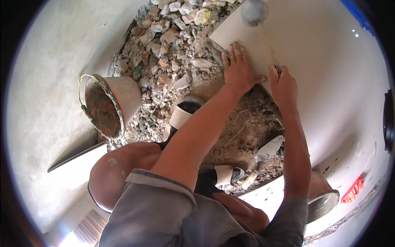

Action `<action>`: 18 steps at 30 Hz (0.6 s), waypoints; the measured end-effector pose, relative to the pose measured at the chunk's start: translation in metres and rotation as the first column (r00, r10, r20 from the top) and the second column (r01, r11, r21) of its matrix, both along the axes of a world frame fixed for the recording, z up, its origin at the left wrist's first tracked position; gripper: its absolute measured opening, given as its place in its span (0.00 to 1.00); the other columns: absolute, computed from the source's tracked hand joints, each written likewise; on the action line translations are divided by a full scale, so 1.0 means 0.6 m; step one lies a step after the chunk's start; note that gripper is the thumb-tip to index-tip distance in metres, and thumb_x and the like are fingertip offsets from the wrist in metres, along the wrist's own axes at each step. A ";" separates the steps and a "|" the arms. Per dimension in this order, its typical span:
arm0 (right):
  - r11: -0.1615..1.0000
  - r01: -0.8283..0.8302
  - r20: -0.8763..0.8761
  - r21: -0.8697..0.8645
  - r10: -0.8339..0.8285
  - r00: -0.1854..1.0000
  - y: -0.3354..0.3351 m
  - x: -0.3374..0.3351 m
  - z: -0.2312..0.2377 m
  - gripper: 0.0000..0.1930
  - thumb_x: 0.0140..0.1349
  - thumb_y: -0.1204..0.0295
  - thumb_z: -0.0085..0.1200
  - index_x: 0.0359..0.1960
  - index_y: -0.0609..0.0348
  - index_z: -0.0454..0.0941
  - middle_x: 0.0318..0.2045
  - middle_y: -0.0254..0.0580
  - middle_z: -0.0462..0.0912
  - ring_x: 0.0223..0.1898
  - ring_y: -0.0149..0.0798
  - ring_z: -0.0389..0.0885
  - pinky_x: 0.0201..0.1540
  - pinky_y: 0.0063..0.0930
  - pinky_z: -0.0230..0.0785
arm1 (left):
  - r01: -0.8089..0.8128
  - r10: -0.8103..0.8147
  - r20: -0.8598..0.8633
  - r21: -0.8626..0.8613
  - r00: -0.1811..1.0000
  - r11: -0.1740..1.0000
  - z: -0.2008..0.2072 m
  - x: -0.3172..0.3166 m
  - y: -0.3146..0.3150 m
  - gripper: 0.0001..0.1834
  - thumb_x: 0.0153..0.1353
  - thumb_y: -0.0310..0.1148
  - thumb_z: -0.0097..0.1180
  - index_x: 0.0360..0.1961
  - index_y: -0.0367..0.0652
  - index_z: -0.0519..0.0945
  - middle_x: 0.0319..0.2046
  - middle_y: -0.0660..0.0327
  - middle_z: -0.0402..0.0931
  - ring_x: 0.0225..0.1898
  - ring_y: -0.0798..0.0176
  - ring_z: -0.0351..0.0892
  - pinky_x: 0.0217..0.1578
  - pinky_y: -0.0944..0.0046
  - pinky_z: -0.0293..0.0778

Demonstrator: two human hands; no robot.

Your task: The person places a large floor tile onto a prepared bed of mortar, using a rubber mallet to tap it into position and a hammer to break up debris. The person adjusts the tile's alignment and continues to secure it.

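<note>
Over pale tile [243, 32], hands [238, 74], perhaps mallet [254, 12], blurred

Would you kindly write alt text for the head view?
A person's right hand grips a blurred, round-headed grey mallet over a large, flat, pale slab; their left hand rests at its edge. Greyish rubble and a dirty pale bucket appear leftward.

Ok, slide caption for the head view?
Left hand at the edge of a pale tile, right hand gripping a mallet, rubble alongside.
</note>
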State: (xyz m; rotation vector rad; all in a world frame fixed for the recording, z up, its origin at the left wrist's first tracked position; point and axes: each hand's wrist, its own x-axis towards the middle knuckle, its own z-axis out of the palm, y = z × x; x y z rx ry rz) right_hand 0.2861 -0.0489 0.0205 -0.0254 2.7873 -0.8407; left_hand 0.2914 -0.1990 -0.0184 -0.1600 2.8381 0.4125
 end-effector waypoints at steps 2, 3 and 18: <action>0.971 0.037 -0.082 -0.238 -0.058 0.995 0.001 0.006 0.003 0.23 0.66 0.50 0.47 0.32 0.62 0.72 0.20 0.53 0.80 0.26 0.58 0.80 0.30 0.48 0.70 | -0.006 0.006 -0.015 -0.008 1.000 1.000 -0.001 0.002 0.001 0.64 0.46 0.65 0.63 0.68 0.26 0.46 0.70 0.39 0.40 0.73 0.40 0.33 0.69 0.40 0.33; 0.985 0.045 -0.032 -0.167 -0.051 0.998 0.000 0.006 0.006 0.23 0.66 0.51 0.47 0.32 0.62 0.72 0.20 0.53 0.80 0.26 0.58 0.80 0.30 0.48 0.70 | -0.006 0.005 -0.030 -0.016 1.000 1.000 -0.001 0.000 0.001 0.65 0.45 0.65 0.63 0.68 0.26 0.46 0.70 0.39 0.40 0.73 0.39 0.33 0.69 0.40 0.33; 0.933 0.281 -0.023 -0.227 -0.293 0.956 0.152 0.166 0.031 0.16 0.65 0.60 0.53 0.36 0.65 0.73 0.21 0.57 0.79 0.26 0.59 0.81 0.29 0.44 0.71 | 0.026 -0.012 0.146 -0.091 0.989 0.996 0.007 -0.024 0.008 0.66 0.49 0.70 0.56 0.70 0.28 0.40 0.71 0.38 0.32 0.73 0.40 0.29 0.69 0.38 0.31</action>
